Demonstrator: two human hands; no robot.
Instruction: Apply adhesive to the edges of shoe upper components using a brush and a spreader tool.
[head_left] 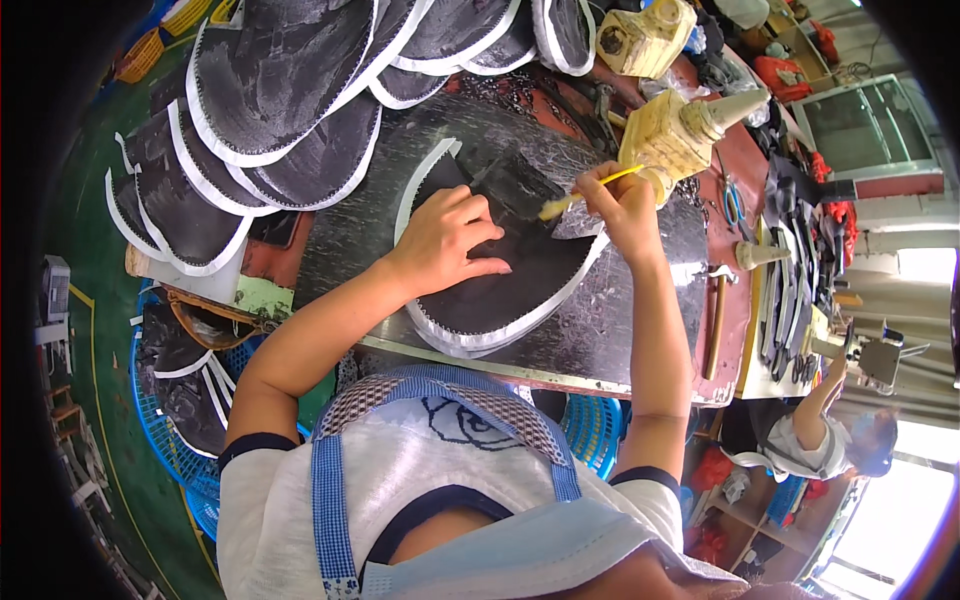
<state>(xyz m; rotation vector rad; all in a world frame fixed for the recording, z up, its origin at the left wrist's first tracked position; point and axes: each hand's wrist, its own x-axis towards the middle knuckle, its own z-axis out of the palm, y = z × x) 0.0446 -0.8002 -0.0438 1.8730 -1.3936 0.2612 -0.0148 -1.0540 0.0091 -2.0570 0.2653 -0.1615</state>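
Note:
A curved black piece (500,285) with a white stitched edge lies on the dark worktop in front of me; it looks like a shoe upper. My left hand (448,243) rests on its left part, fingers bent and thumb spread apart, holding nothing. Between the thumb and fingers of my right hand (622,208) is a thin yellow-handled brush (556,207). Its pale bristles are over the far right part of the piece, beside a dark, wet-looking patch. Whether the bristles touch the piece, I cannot tell.
Many similar black pieces (285,75) are heaped at the far left. Two glue-crusted yellow containers (665,135) stand right of my right hand. Blue-handled scissors (733,203) and a hammer (716,320) lie further right. A blue basket (150,400) sits below left; another person (815,440) works at right.

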